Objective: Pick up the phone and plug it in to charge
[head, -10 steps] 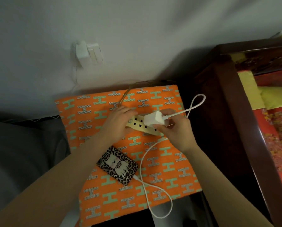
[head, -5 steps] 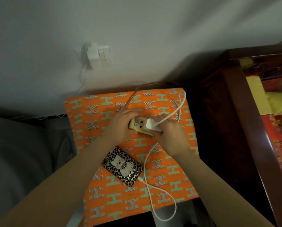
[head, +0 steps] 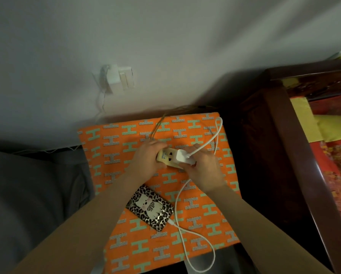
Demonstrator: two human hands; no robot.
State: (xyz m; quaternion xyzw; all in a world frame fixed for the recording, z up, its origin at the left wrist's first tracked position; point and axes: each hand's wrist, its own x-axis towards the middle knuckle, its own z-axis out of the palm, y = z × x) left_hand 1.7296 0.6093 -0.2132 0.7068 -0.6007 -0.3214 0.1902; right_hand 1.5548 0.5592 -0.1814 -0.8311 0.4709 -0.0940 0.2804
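Note:
The phone (head: 151, 207), in a leopard-print case with a white cat, lies face down on the orange patterned cloth (head: 205, 214). A white cable (head: 182, 234) runs from its lower right end, loops off the front edge, and comes back up to a white charger plug (head: 182, 156). My right hand (head: 202, 168) grips that plug and presses it onto the cream power strip (head: 165, 156). My left hand (head: 146, 160) holds the strip's left end steady. The strip's right part is hidden under the plug and fingers.
A white wall socket (head: 118, 78) with an adapter sits above the cloth on the grey wall. A dark wooden bed frame (head: 284, 155) with red and yellow bedding stands to the right. Grey fabric (head: 31, 194) lies to the left.
The plug, held above the strip one second ago, has come down onto the strip's sockets. The cable loop has swung toward the cloth's far right corner. The phone has stayed put.

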